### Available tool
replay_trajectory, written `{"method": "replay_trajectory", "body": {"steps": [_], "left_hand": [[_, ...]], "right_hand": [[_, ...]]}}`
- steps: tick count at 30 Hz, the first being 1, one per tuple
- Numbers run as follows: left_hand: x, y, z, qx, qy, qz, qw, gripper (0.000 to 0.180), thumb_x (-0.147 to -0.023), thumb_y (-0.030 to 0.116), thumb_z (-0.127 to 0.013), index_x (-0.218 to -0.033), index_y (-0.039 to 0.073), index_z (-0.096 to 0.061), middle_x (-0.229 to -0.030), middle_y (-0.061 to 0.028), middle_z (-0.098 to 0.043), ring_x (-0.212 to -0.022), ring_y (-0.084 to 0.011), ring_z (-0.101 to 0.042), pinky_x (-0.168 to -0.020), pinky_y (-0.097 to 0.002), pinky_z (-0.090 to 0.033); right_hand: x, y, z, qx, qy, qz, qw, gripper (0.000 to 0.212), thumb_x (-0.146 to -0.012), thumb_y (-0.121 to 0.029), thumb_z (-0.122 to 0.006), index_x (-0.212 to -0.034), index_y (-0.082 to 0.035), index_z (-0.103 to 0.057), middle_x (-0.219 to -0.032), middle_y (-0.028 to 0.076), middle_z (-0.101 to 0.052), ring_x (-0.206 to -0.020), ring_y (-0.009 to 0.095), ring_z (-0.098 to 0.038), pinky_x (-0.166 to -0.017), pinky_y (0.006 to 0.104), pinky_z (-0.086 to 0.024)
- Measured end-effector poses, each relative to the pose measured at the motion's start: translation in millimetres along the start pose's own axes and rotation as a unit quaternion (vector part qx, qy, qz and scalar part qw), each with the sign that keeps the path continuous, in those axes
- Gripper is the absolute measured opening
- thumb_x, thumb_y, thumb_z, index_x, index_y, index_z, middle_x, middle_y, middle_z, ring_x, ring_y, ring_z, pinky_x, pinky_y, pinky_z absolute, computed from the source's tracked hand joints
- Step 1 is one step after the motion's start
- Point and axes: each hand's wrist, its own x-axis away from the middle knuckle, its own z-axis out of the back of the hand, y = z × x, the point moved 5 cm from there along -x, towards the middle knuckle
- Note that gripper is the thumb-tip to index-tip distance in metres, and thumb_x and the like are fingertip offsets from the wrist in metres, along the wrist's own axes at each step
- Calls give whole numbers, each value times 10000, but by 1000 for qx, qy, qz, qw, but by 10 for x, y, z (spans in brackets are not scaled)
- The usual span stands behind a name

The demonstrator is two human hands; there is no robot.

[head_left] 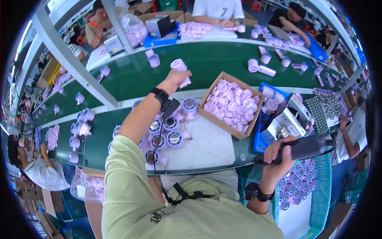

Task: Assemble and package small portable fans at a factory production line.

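My left hand reaches far forward over the green conveyor belt and grips a lilac cylindrical fan part with a short handle. My right hand stays close to my body at the right and holds a black handheld tool with a long dark body. Below my left forearm, a cluster of lilac round fan housings lies face up on a white sheet. A cardboard box of small lilac pieces stands just right of my left hand.
A blue bin with white boxes sits by my right hand, and a teal crate of fan parts below it. More lilac parts dot the belt. Other people work across the belt and at both sides. Slanted metal frame posts cross the left.
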Motion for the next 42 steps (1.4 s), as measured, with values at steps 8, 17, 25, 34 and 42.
{"method": "replay_trajectory", "body": {"steps": [8, 17, 25, 34, 42], "left_hand": [[447, 248, -96, -53, -47, 7, 997, 600, -838, 237, -687, -1317, -29, -440, -1186, -133, -550, -1047, -231, -570, -857, -324, -505], [2812, 1167, 721, 46, -69, -210, 974, 345, -968, 180, -478, -1218, -56, -503, -1116, -150, -615, -956, -200, -621, -796, -301, -485], [4918, -917, 2184, 169, 503, -121, 839, 292, -952, 196, -532, -1145, -20, -569, -1010, -104, -650, -880, -158, -619, -785, -265, -481], [6661, -2976, 2011, 171, 693, 117, 691, 430, -878, 304, -627, -1142, -32, -578, -1045, -113, -645, -930, -185, -616, -795, -290, -485], [6009, -2952, 3376, -18, 665, 9, 747, 622, -751, 402, -768, -1210, 23, -586, -1169, -89, -623, -1068, -193, -584, -934, -336, -439]], "right_hand": [[-82, 24, 88, 54, 5, -16, 998, 200, -931, -189, -519, -1039, -32, -457, -573, 13, -388, -448, 96, -358, -427, 237, -308], [-470, 70, 208, 345, 98, 88, 930, 269, -922, -190, -595, -1078, 25, -557, -728, 9, -523, -698, 98, -489, -743, 249, -419], [-245, 157, 215, 434, 133, 333, 826, 485, -879, -255, -685, -1205, 58, -509, -1225, 195, -492, -1095, 223, -512, -917, 347, -439], [107, 785, -589, 379, -171, 315, 853, 248, -927, -70, -588, -1129, 36, -491, -1097, 140, -536, -997, 245, -549, -894, 329, -454], [521, 835, -1469, 371, -351, 289, 810, 174, -942, -94, -566, -1062, 32, -552, -1060, 126, -568, -1001, 243, -548, -903, 344, -427]]}}
